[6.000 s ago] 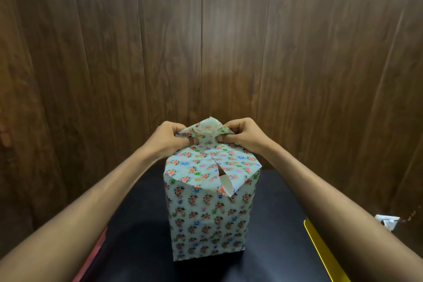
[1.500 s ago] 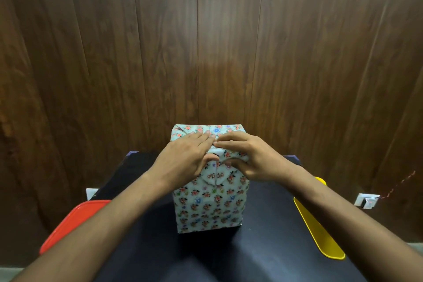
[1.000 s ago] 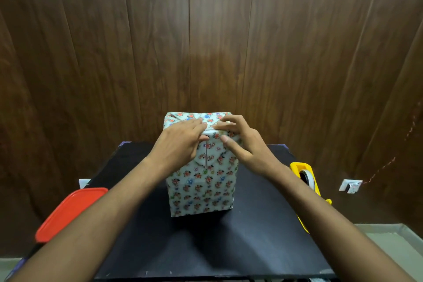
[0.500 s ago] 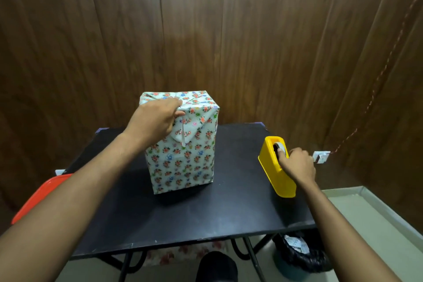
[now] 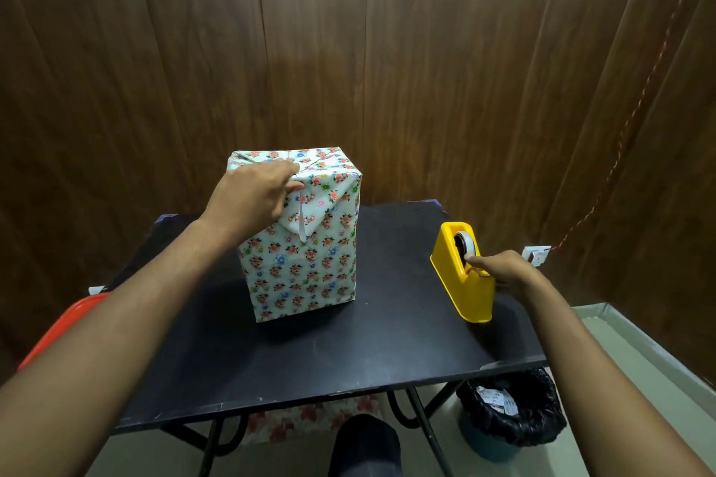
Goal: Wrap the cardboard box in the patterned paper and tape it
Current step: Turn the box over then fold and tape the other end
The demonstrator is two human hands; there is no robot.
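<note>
- Desk (image 5: 348, 360): black top; open room lies in front of the box, while the right edge is close beside the dispenser.
- Cardboard box (image 5: 306, 263): stands upright at desk centre, fully covered in patterned paper (image 5: 271, 283). Judged stiff and light; the paper is thin and creases easily.
- Tape dispenser (image 5: 463, 283): yellow, near the right edge (likely to slide when tape is pulled).
- Left hand (image 5: 252, 199): grip presses the folded top flap (image 5: 321, 209) against the box.
- Right hand (image 5: 503, 269): grip pinches at the tape roll (image 5: 463, 244).

— Where was the box (image 5: 298, 267)?
— Upright under the left hand (image 5: 253, 197), fully covered in floral paper (image 5: 329, 182), its folded triangular flap pointing down beneath the fingers.
— And the tape?
— The yellow dispenser (image 5: 463, 283) stood at the right hand (image 5: 501, 269).
</note>
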